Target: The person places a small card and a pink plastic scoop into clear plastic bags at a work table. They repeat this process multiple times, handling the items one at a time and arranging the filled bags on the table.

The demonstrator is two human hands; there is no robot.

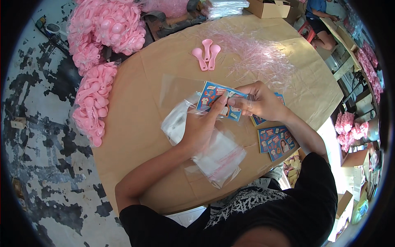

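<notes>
Between both hands, over the middle of the table, is a blue printed card [204, 101] with a clear plastic bag [173, 89] around or against it; which of the two I cannot tell. My left hand [201, 125] pinches the card's near side, thumb on its face. At its right end my right hand [261, 100] grips card and plastic between thumb and fingers. Below them lies a loose stack of clear plastic bags [222, 154]. More blue cards [276, 142] rest by my right forearm, some partly hidden under the right hand. Three pink plastic spoons [207, 54] lie farther off.
Brown paper covers the rounded table [135, 90]. Pink-clear plastic strips [263, 53] spread at the far right. Bagged pink spoons [98, 96] pile along the left edge. A cardboard box [269, 8] and stacked clear packs [225, 8] stand behind. Another person [323, 24] sits far right.
</notes>
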